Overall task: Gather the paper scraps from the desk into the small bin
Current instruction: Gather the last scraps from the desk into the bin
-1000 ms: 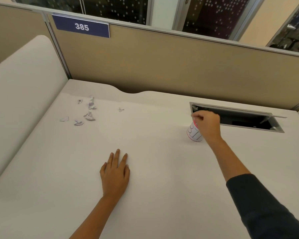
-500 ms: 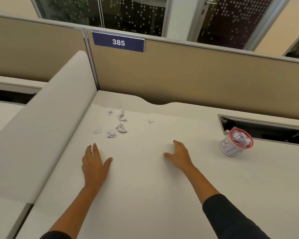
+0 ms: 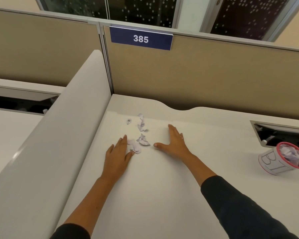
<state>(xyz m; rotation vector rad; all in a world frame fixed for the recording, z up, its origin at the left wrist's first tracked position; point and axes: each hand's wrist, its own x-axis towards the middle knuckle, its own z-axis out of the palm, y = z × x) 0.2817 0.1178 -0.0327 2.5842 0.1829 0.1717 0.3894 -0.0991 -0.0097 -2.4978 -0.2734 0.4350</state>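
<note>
Paper scraps [image 3: 139, 135] now lie between the flat, spread left hand [image 3: 118, 152] and right hand [image 3: 174, 143], both moved forward

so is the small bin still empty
No, the small bin with the red rim already holds crumpled paper scraps, while more loose scraps lie on the desk.

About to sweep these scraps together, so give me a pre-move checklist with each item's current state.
1. Left hand open and flat on the desk: ok.
2. Right hand open, on the scraps' other side: ok.
3. Paper scraps lie between the hands: mostly ok; a small scrap sits farther back, beyond them.
4. Left fingers touch the nearest scrap: ok.
5. Small bin within view, off to the right: ok.
6. Bin has room left: cannot tell; paper already shows near the rim.
</note>
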